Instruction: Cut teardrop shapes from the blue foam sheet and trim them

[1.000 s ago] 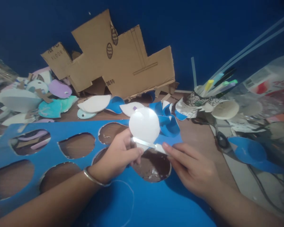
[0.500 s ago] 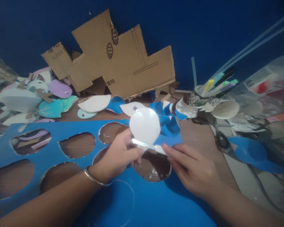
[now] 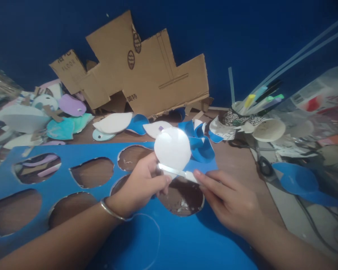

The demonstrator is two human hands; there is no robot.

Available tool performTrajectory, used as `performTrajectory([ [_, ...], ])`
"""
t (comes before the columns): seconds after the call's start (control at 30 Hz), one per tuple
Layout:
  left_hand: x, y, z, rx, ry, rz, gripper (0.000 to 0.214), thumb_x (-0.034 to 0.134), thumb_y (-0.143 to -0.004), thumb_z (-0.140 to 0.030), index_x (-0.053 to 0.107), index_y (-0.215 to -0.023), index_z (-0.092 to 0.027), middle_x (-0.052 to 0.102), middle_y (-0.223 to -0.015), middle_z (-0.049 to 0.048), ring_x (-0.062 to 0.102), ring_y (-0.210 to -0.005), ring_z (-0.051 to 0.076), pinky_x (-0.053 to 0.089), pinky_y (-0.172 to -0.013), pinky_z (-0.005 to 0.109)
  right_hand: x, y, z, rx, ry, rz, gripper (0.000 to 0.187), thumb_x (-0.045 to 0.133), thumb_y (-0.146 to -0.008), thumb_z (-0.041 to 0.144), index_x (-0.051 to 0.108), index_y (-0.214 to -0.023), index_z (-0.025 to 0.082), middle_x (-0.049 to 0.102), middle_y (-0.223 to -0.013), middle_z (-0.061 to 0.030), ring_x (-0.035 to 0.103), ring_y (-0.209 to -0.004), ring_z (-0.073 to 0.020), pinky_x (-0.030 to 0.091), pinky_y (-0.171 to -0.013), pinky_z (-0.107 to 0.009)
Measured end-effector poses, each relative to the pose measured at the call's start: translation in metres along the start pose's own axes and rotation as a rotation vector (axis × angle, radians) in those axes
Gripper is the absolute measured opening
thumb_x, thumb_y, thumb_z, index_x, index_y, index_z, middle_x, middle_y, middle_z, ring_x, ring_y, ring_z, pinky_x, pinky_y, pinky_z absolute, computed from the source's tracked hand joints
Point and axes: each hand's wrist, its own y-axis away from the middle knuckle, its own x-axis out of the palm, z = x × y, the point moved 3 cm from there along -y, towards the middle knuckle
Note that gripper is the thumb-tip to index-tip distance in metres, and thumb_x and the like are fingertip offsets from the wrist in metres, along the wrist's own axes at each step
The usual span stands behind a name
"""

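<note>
1. Bench [image 3: 245, 159]: brown, lying under the blue sheet [image 3: 186, 243] and showing past its right side.
2. Blue sheet: flat, rounded shapes missing from its far half; serves as landmark here.
3. Cardboard [image 3: 146, 71]: tall stepped piece, beyond the sheet's far edge.
4. Right hand [image 3: 233, 198]: above the sheet's right side. Fingers and thumb drawn together in a light grip on the cutter's handle.
5. Left hand [image 3: 145, 176]: above the middle of the sheet's far half. Thumb and fingers closed in a pinch at the white cutout's lower, narrow end; exact contact partly hidden.
6. White cutout [image 3: 171, 148]: held above the sheet's far part, broad round end away from the wearer. Looks like thin board or foam; I'd judge it very light, fairly stiff, with a little give. Glossy face may be slick. Narrow end probably the weak spot, apt to crease under a hard squeeze. Best hold, I think: flat pinch near that end, fingertips kept behind the edge.
7. Cutter [image 3: 191, 177]: above the sheet, slim, likely light. Blade [image 3: 171, 170] spans the cutout's narrow part; whether touching, cannot tell. Take it by the handle only; thin blade probably snaps under twisting.
</note>
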Motion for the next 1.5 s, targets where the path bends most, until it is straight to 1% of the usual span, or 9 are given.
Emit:
performTrajectory([
  [0.13, 0.0011, -0.0009, -0.0001, 0.001, -0.014, -0.002, 0.026, 0.058, -0.073, -0.009, 0.052, -0.097, -0.018, 0.055, -0.053, -0.0072, 0.049, -0.042, 0.005, 0.036, -0.037, 0.012, -0.0001, -0.0003, 0.0008, -0.002, 0.0, 0.002, 0.042, 0.054, -0.084, 0.008, 0.056, -0.124, 0.02, 0.063, -0.087, -0.0049, 0.058, -0.072, -0.0149, 0.046, -0.06, -0.028],
  [0.3, 0.0001, -0.0012, -0.0014, 0.005, -0.002, -0.014, 0.027, 0.056, -0.074, -0.008, 0.051, -0.098, -0.018, 0.056, -0.052, -0.0079, 0.043, -0.037, 0.002, 0.032, -0.036, 0.011, -0.0006, -0.0002, -0.0003, 0.004, 0.038, -0.015, 0.041, 0.055, -0.084, 0.009, 0.057, -0.123, 0.019, 0.064, -0.089, -0.0057, 0.059, -0.074, -0.0156, 0.046, -0.061, -0.028],
  [0.43, -0.0003, -0.0008, -0.0022, 0.002, 0.007, -0.018, 0.025, 0.056, -0.073, -0.008, 0.051, -0.096, -0.017, 0.056, -0.051, -0.0079, 0.042, -0.036, 0.002, 0.031, -0.035, 0.011, -0.0011, -0.0004, -0.0007, 0.006, 0.028, -0.019, 0.041, 0.055, -0.084, 0.008, 0.057, -0.123, 0.019, 0.064, -0.088, -0.0056, 0.059, -0.074, -0.0151, 0.046, -0.061, -0.028],
  [0.67, -0.0006, -0.0014, 0.0032, 0.0, -0.028, -0.001, 0.029, 0.058, -0.073, -0.01, 0.053, -0.1, -0.017, 0.056, -0.055, -0.0066, 0.049, -0.042, 0.005, 0.035, -0.036, 0.013, -0.0012, -0.001, 0.0005, 0.004, 0.016, -0.017, 0.039, 0.054, -0.084, 0.009, 0.058, -0.122, 0.018, 0.064, -0.087, -0.0057, 0.059, -0.073, -0.0148, 0.046, -0.06, -0.027],
  [0.83, -0.0003, -0.0005, 0.002, -0.006, -0.028, -0.007, 0.026, 0.059, -0.072, -0.01, 0.053, -0.097, -0.017, 0.055, -0.053, -0.0064, 0.048, -0.042, 0.005, 0.034, -0.036, 0.014, -0.0011, -0.0014, 0.0009, 0.011, 0.035, -0.016, 0.038, 0.054, -0.085, 0.011, 0.059, -0.122, 0.02, 0.065, -0.087, -0.0053, 0.06, -0.072, -0.0145, 0.047, -0.059, -0.027],
  [1.03, 0.0001, 0.0001, -0.0019, -0.016, -0.037, -0.03, 0.021, 0.059, -0.072, -0.012, 0.053, -0.092, -0.016, 0.056, -0.053, -0.0056, 0.043, -0.037, 0.004, 0.031, -0.035, 0.015, -0.0021, -0.001, 0.0006, 0.031, 0.043, -0.022, 0.039, 0.052, -0.086, 0.012, 0.058, -0.123, 0.022, 0.066, -0.088, -0.0051, 0.062, -0.074, -0.0149, 0.049, -0.061, -0.027],
  [1.23, -0.001, 0.0004, 0.0039, -0.04, -0.061, -0.026, 0.023, 0.059, -0.071, -0.008, 0.054, -0.092, -0.017, 0.055, -0.055, -0.0063, 0.051, -0.043, 0.007, 0.035, -0.037, 0.015, -0.001, -0.0014, 0.001, 0.018, 0.013, -0.009, 0.039, 0.054, -0.084, 0.01, 0.059, -0.122, 0.019, 0.065, -0.086, -0.0054, 0.059, -0.072, -0.0145, 0.047, -0.06, -0.027],
  [1.37, -0.0017, 0.0001, 0.0049, -0.025, -0.072, -0.019, 0.024, 0.06, -0.072, -0.009, 0.054, -0.094, -0.017, 0.055, -0.056, -0.0068, 0.052, -0.044, 0.006, 0.036, -0.037, 0.014, -0.001, -0.0021, 0.0015, 0.007, 0.027, -0.017, 0.037, 0.055, -0.084, 0.009, 0.061, -0.119, 0.017, 0.065, -0.086, -0.0061, 0.059, -0.071, -0.015, 0.047, -0.059, -0.027],
  [1.5, -0.0018, 0.0004, 0.0038, -0.021, -0.072, -0.017, 0.022, 0.06, -0.072, -0.01, 0.054, -0.093, -0.016, 0.055, -0.056, -0.0062, 0.053, -0.045, 0.006, 0.036, -0.036, 0.014, -0.0015, -0.0019, 0.0013, 0.009, 0.032, -0.03, 0.036, 0.054, -0.085, 0.011, 0.061, -0.119, 0.018, 0.065, -0.085, -0.0057, 0.06, -0.071, -0.0146, 0.047, -0.059, -0.027],
])
